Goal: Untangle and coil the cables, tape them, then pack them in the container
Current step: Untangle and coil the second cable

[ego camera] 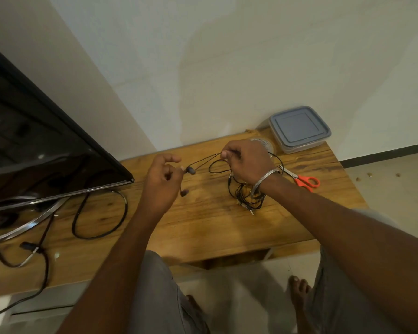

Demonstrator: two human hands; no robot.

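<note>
A thin black earphone cable [217,162] stretches between my two hands above the wooden table [203,227]. My left hand [162,182] pinches the earbud end, with one earbud [190,170] by its fingertips and another [184,192] hanging below. My right hand [247,162] is closed on the cable strands further right. A tangled bunch of the cable [247,198] lies on the table under my right wrist, its jack plug poking out. Partly hidden behind my right hand sits a roll of clear tape [266,143]. A closed container with a grey lid [298,127] stands at the back right corner.
Orange-handled scissors [304,180] lie right of my right wrist. A black TV [34,145] stands on the table's left, with thick black cables [99,213] and a metal band looping in front of it. A white wall is behind; my legs and bare feet are below.
</note>
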